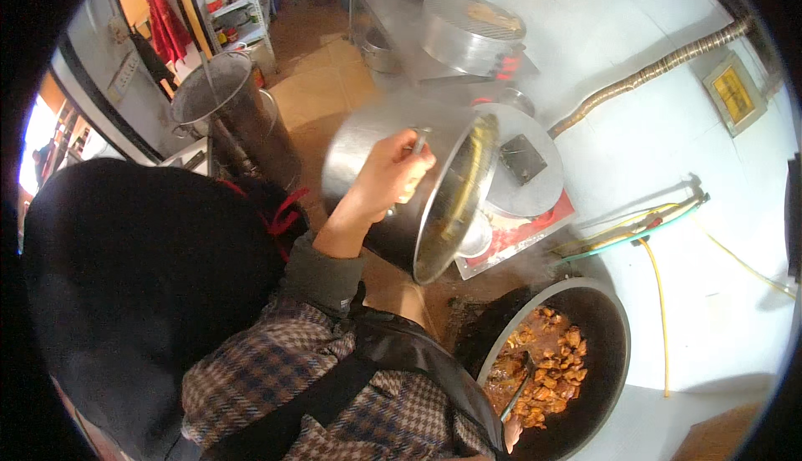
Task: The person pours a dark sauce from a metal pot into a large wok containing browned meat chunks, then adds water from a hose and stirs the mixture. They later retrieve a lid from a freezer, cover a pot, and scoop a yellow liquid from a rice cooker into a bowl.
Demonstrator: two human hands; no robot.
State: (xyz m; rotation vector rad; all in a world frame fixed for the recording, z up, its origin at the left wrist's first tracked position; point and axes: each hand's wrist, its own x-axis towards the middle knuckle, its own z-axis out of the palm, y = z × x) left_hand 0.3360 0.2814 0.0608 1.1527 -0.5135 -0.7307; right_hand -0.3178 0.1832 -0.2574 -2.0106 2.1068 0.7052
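While the left hand (391,173) clamps its fingers on the handle of a tilted steel pot (393,194), mouth turned toward the black wok (606,336) of browned meat (547,369) below and right of those fingers, a slow, steady tilt would likely suit. Low down, the right hand (511,432) is largely cut off; its fingers seem closed on a ladle (520,390), though the grip itself is hard to make out. Inside the pot, the contents stay unclear.
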